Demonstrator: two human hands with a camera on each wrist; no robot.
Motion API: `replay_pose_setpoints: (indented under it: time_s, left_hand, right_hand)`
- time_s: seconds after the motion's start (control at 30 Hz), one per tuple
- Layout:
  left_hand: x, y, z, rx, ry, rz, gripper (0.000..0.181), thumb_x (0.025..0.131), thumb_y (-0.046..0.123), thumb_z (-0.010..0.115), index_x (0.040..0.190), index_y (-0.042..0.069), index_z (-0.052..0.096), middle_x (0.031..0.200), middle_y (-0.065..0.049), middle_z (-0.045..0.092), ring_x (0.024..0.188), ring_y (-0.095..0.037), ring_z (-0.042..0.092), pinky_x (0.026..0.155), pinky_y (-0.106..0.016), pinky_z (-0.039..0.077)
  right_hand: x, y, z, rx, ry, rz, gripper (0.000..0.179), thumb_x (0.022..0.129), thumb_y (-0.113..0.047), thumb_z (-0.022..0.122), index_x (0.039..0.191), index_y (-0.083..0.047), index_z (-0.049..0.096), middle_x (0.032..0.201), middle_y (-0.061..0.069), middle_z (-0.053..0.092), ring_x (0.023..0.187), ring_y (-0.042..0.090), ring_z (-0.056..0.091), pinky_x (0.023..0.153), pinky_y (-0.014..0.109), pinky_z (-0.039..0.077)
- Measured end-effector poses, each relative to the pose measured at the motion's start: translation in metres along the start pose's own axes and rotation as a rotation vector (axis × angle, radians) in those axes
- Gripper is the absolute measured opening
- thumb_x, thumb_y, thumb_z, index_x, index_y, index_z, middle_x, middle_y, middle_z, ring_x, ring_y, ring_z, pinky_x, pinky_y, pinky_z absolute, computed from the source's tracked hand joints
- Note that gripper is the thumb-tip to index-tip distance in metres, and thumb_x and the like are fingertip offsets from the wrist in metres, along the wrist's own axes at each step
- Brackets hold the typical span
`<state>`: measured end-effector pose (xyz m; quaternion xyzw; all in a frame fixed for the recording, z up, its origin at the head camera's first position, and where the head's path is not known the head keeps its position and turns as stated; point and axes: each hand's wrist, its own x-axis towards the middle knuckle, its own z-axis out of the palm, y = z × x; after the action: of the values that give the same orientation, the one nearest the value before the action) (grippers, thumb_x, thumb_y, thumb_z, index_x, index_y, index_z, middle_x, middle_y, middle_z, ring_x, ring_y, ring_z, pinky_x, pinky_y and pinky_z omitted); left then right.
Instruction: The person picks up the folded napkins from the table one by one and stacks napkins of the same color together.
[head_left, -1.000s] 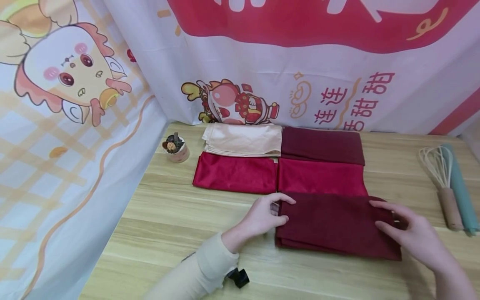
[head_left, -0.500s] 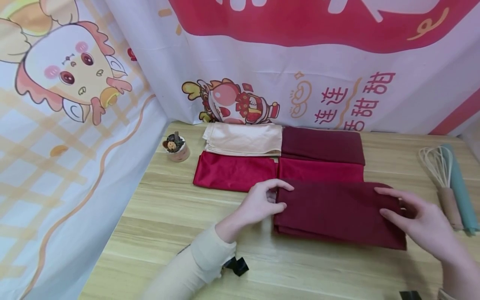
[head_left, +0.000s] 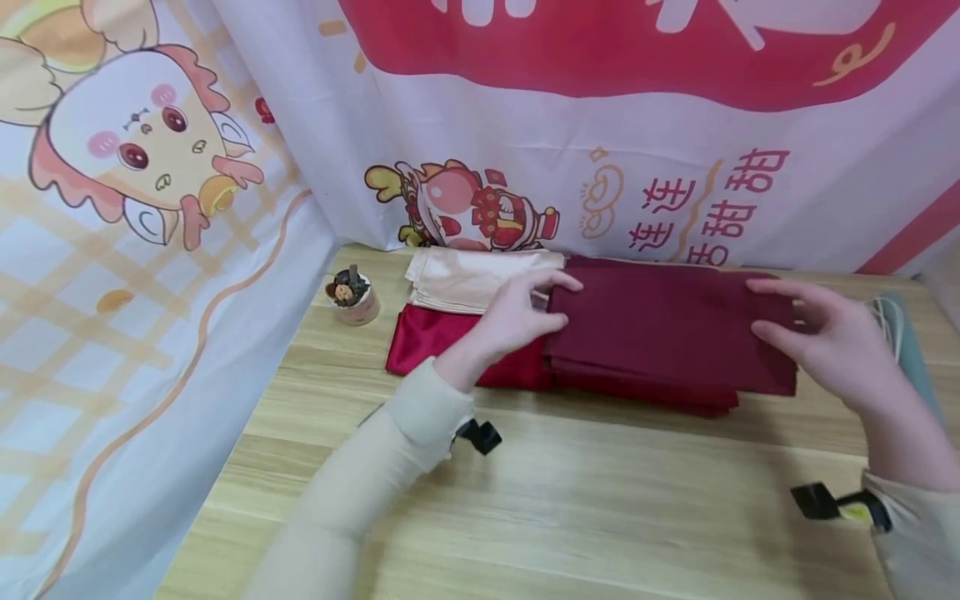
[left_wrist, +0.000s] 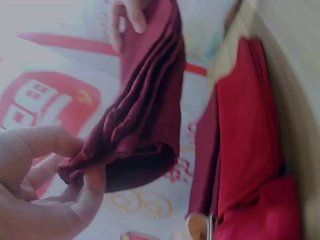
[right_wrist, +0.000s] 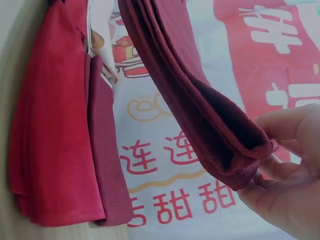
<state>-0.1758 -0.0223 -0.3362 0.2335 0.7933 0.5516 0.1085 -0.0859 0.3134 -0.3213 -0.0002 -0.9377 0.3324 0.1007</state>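
A folded dark maroon cloth [head_left: 667,329] is held up above the table by both hands. My left hand [head_left: 517,315] pinches its left end between thumb and fingers; the left wrist view shows the stacked folds of the cloth [left_wrist: 145,105] there. My right hand [head_left: 832,333] pinches the other end, seen closely in the right wrist view. Below the raised cloth lie a bright red folded cloth [right_wrist: 60,135] and another maroon folded cloth [right_wrist: 107,150], both mostly covered in the head view. To the left are a cream folded cloth [head_left: 480,279] and a red satin cloth [head_left: 431,337].
A small decorated cup [head_left: 352,296] stands at the table's back left. On the right, a teal object [head_left: 911,358] and part of a whisk show behind the right hand. Printed curtains [head_left: 480,125] hang behind the wooden table [head_left: 600,500].
Both hands have lifted the folded maroon cloth off the table and carried it toward the back. It now hangs over the right-hand red and maroon cloths.
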Motion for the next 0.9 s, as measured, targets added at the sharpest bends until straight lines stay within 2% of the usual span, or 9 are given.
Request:
replay_pose_setpoints:
  time_s: [0.17, 0.3, 0.43, 0.53, 0.63, 0.9]
  left_hand:
    - [0.045, -0.004, -0.004, 0.056, 0.036, -0.04, 0.038, 0.078, -0.005, 0.068, 0.111, 0.014, 0.068, 0.112, -0.004, 0.06, 0.088, -0.017, 0.058, 0.069, -0.025, 0.049]
    - [0.083, -0.015, -0.004, 0.053, 0.048, -0.076, 0.036, 0.079, -0.005, 0.07, 0.11, 0.015, 0.069, 0.112, -0.002, 0.06, 0.094, -0.014, 0.058, 0.071, -0.023, 0.049]
    - [0.109, -0.03, 0.002, 0.078, 0.068, -0.118, 0.036, 0.08, -0.004, 0.07, 0.112, 0.013, 0.068, 0.115, -0.004, 0.061, 0.095, -0.014, 0.057, 0.072, -0.022, 0.047]
    - [0.12, -0.043, 0.008, 0.138, 0.086, -0.121, 0.037, 0.079, -0.004, 0.07, 0.113, 0.011, 0.068, 0.111, -0.008, 0.065, 0.093, -0.015, 0.057, 0.073, -0.02, 0.045]
    - [0.125, -0.053, 0.014, 0.2, 0.096, -0.119, 0.037, 0.079, -0.003, 0.07, 0.114, 0.01, 0.067, 0.112, -0.008, 0.066, 0.096, -0.015, 0.056, 0.078, -0.019, 0.043]
    - [0.126, -0.059, 0.026, 0.253, 0.127, -0.147, 0.035, 0.085, 0.001, 0.067, 0.12, 0.008, 0.063, 0.116, -0.01, 0.062, 0.099, -0.018, 0.056, 0.081, -0.023, 0.044]
  right_hand:
    - [0.037, 0.01, 0.004, 0.048, -0.03, 0.119, 0.048, 0.091, -0.03, 0.064, 0.138, -0.025, 0.053, 0.127, 0.019, 0.052, 0.087, 0.002, 0.052, 0.057, 0.015, 0.046]
    - [0.066, 0.025, 0.014, 0.117, -0.006, 0.141, 0.047, 0.092, -0.022, 0.063, 0.137, -0.02, 0.053, 0.129, 0.02, 0.049, 0.089, 0.004, 0.055, 0.059, 0.012, 0.048]
    - [0.091, 0.041, 0.026, 0.129, -0.019, 0.147, 0.047, 0.091, -0.015, 0.063, 0.136, -0.011, 0.053, 0.133, 0.02, 0.046, 0.102, 0.02, 0.053, 0.062, 0.01, 0.045]
    - [0.107, 0.051, 0.034, 0.133, -0.056, 0.152, 0.047, 0.09, -0.011, 0.064, 0.135, -0.006, 0.053, 0.136, 0.022, 0.045, 0.112, 0.03, 0.045, 0.067, 0.013, 0.042]
    - [0.117, 0.061, 0.041, 0.144, -0.088, 0.143, 0.046, 0.088, -0.005, 0.064, 0.133, 0.0, 0.053, 0.138, 0.023, 0.043, 0.118, 0.031, 0.038, 0.076, 0.017, 0.037]
    - [0.126, 0.078, 0.055, 0.134, -0.163, 0.11, 0.044, 0.088, 0.002, 0.06, 0.131, 0.005, 0.051, 0.137, 0.029, 0.041, 0.118, 0.041, 0.038, 0.083, 0.034, 0.036]
